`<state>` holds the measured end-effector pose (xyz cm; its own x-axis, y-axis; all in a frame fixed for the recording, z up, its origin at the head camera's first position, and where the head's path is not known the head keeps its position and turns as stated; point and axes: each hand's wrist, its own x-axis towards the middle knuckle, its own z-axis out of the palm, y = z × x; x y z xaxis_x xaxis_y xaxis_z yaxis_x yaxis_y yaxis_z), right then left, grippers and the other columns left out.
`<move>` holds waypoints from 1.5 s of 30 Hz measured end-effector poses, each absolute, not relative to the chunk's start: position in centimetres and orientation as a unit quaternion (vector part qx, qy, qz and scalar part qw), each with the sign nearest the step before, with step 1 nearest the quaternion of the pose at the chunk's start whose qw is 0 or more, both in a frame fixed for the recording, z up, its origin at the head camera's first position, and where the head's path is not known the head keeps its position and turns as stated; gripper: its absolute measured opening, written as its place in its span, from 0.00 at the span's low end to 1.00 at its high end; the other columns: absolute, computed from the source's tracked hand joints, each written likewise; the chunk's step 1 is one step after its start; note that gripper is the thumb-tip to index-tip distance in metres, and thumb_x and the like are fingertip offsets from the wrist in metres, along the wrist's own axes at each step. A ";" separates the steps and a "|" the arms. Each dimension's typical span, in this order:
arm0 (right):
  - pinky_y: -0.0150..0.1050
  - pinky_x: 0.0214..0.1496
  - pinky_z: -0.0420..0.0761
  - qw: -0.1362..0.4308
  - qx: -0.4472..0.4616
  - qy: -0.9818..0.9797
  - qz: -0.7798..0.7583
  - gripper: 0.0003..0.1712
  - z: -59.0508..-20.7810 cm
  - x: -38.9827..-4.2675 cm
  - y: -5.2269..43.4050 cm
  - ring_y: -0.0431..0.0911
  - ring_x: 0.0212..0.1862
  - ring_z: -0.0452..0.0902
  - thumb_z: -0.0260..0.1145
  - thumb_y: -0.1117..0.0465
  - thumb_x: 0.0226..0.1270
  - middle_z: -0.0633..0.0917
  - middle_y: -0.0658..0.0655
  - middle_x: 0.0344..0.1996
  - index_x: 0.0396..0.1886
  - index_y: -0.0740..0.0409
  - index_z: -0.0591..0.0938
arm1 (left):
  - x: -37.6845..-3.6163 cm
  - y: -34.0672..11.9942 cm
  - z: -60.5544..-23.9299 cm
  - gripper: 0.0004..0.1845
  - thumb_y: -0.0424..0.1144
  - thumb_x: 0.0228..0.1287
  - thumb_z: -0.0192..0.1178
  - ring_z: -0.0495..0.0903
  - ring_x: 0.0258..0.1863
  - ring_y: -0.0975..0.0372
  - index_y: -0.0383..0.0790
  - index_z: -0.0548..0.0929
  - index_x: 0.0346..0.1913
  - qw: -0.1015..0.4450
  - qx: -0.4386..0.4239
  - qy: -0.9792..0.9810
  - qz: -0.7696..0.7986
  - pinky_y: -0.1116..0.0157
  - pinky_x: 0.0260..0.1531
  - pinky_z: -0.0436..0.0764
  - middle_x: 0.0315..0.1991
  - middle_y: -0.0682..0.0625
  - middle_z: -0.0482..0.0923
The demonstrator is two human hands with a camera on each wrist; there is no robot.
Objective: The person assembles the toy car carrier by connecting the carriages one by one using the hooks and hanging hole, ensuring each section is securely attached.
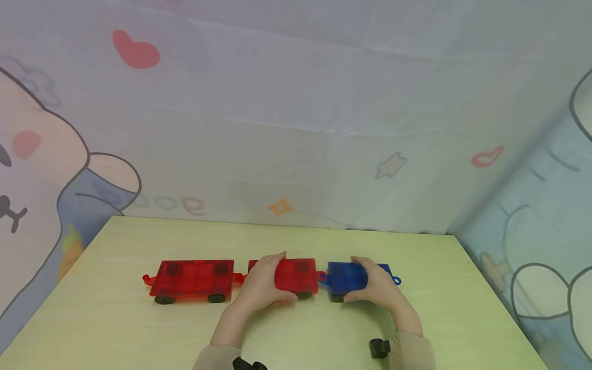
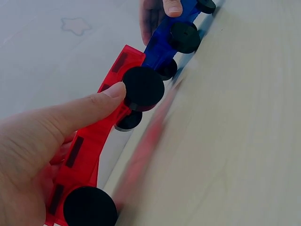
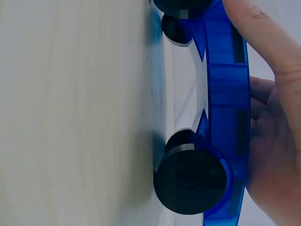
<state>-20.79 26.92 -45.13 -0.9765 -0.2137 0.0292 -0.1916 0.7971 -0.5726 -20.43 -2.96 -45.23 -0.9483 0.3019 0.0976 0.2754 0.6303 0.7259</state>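
My left hand (image 1: 260,287) grips a see-through red toy train car (image 1: 298,275) across its width, thumb on the near side by a black wheel (image 2: 143,88). To its right, my right hand (image 1: 378,283) holds a see-through blue toy train car (image 1: 344,277) the same way, with the thumb on its near side. The red car's ring (image 1: 321,275) meets the blue car's left end; whether they are hooked together I cannot tell. A longer red car (image 1: 194,277) stands at the left, its right-end coupling (image 1: 238,278) touching or overlapping the held red car's left end, partly behind my left hand.
All the cars stand in a row on a pale wooden table (image 1: 296,339). A printed cloth (image 1: 296,113) hangs behind the table and along its right side. Free couplings stick out at the row's left end (image 1: 148,280) and right end (image 1: 396,280).
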 end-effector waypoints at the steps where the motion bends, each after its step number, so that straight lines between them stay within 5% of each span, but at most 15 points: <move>1: 0.59 0.67 0.67 0.018 -0.108 0.947 -0.301 0.59 -45.1 -20.8 26.9 0.62 0.68 0.64 0.82 0.42 0.37 0.73 0.63 0.65 0.68 0.61 0.67 | -20.4 -3.0 -45.2 0.51 0.49 0.43 0.77 0.64 0.67 0.48 0.40 0.65 0.71 0.016 0.161 0.903 0.397 0.45 0.62 0.69 0.67 0.45 0.67; 45: 0.60 0.67 0.67 0.029 -0.102 0.942 -0.318 0.59 -44.9 -20.6 26.9 0.61 0.67 0.65 0.83 0.46 0.36 0.71 0.63 0.66 0.68 0.62 0.67 | -20.4 -2.7 -45.2 0.50 0.48 0.43 0.78 0.64 0.67 0.46 0.38 0.66 0.70 0.006 0.180 0.919 0.351 0.45 0.63 0.68 0.67 0.44 0.69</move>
<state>-20.62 26.86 -44.89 -0.9777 -0.2098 0.0107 -0.1734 0.7774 -0.6046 -20.41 -2.72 -45.22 -0.9355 0.3341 0.1152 0.3259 0.6895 0.6468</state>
